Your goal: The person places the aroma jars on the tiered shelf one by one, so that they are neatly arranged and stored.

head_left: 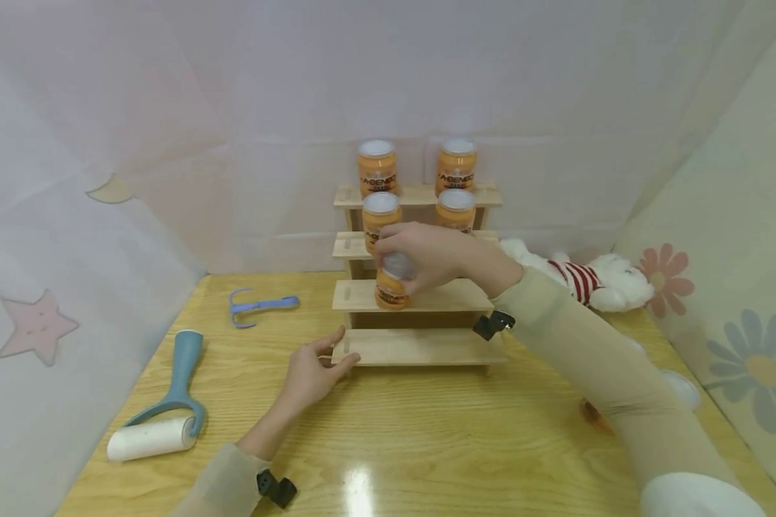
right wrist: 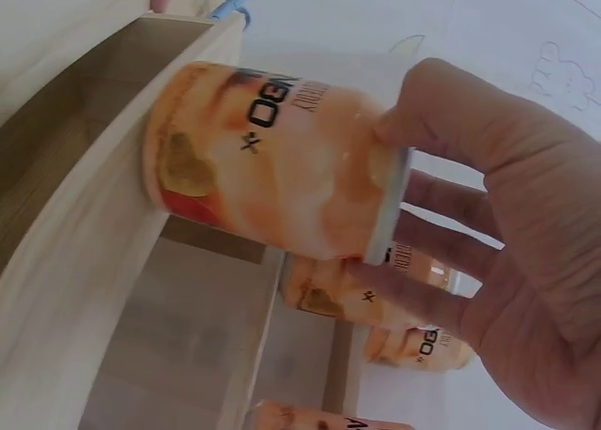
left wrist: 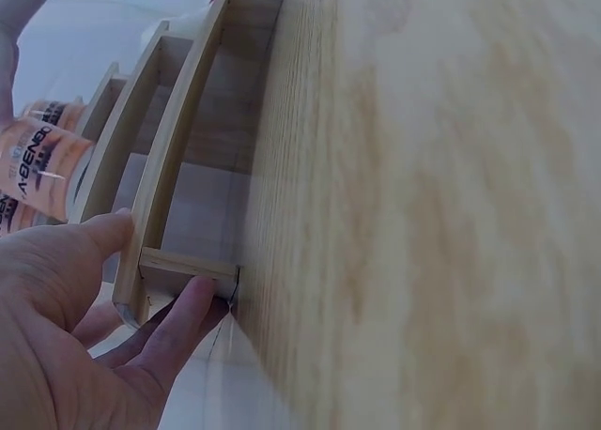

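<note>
My right hand (head_left: 430, 251) holds an orange can (head_left: 390, 293) by its upper rim, thumb on one side and fingers on the other. The can stands upright at the left of the second-lowest board of a wooden stepped shelf (head_left: 420, 347); in the right wrist view the base of the can (right wrist: 272, 158) meets the board. With my left hand (head_left: 312, 368) I grip the left end of the lowest board, and the thumb and fingers bracket its corner in the left wrist view. Two similar cans stand on the top board, and two more on the board below it.
Left on the table lie a blue-handled lint roller (head_left: 151, 438) and a small blue hook-like piece (head_left: 261, 304). A white plush toy (head_left: 621, 283) in red stripes lies right of the shelf. My right sleeve partly hides a pale round top (head_left: 684, 390) and an orange-brown thing (head_left: 593, 414).
</note>
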`<act>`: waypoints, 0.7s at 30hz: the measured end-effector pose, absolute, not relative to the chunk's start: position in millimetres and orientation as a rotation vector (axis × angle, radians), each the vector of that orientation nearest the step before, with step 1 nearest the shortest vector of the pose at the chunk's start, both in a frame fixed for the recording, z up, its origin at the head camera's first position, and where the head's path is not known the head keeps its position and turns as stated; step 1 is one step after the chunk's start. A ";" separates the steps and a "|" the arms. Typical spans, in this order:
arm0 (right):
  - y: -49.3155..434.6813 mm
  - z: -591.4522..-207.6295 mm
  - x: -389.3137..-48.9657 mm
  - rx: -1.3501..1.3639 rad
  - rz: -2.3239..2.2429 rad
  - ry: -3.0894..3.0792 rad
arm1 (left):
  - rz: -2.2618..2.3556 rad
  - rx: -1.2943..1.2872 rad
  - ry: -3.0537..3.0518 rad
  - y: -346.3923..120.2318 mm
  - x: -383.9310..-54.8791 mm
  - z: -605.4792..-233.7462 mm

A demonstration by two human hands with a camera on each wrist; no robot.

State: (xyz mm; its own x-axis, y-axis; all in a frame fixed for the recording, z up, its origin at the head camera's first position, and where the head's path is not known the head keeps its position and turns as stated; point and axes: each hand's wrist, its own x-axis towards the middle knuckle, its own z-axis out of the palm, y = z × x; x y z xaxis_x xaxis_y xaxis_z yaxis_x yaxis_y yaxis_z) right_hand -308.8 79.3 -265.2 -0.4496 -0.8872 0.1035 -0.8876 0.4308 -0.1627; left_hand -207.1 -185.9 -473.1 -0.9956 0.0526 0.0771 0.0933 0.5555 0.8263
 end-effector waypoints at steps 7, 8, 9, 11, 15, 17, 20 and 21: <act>80.9 -281.8 -310.3 1.642 0.286 -2.644 | -1.434 -0.152 -2.730 -183.9 -207.8 -473.5; 81.3 -284.1 -310.2 1.647 0.282 -2.636 | -1.432 -0.152 -2.732 -183.9 -207.9 -473.6; 81.5 -286.3 -310.4 1.652 0.276 -2.622 | -1.436 -0.153 -2.731 -183.9 -207.9 -473.6; 82.2 -289.8 -310.8 1.660 0.281 -2.593 | -1.444 -0.145 -2.728 -184.1 -208.4 -473.8; 84.1 -294.5 -311.6 1.659 0.345 -2.566 | -1.438 -0.146 -2.722 -184.2 -210.5 -475.0; 85.0 -296.6 -311.7 1.656 0.382 -2.566 | -1.429 -0.155 -2.719 -184.3 -211.4 -475.3; 86.2 -299.6 -311.7 1.641 0.407 -2.570 | -1.418 -0.170 -2.718 -184.3 -212.6 -475.2; 86.3 -300.2 -311.8 1.636 0.411 -2.569 | -1.419 -0.173 -2.717 -184.3 -212.8 -475.0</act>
